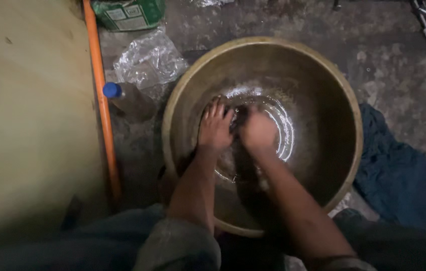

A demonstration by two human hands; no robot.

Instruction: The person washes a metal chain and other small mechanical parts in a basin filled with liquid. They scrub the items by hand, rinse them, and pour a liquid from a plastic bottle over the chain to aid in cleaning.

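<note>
Head view: left hand (214, 128) spread flat, right hand (259, 131) fisted on small dark object (238, 116), identity unclear, at bottom centre of wide brass basin (346, 95) holding shallow water. Probably wet and slippery; best pinched firmly. Blue-capped bottle (125, 98) beside basin's left rim.

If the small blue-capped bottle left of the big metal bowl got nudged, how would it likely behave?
The blue-capped bottle appears to lie on its side on the rough floor, so it would probably roll rather than tip. It looks like small plastic, likely light. The crumpled plastic bag beside it might stop it rolling far.
</note>
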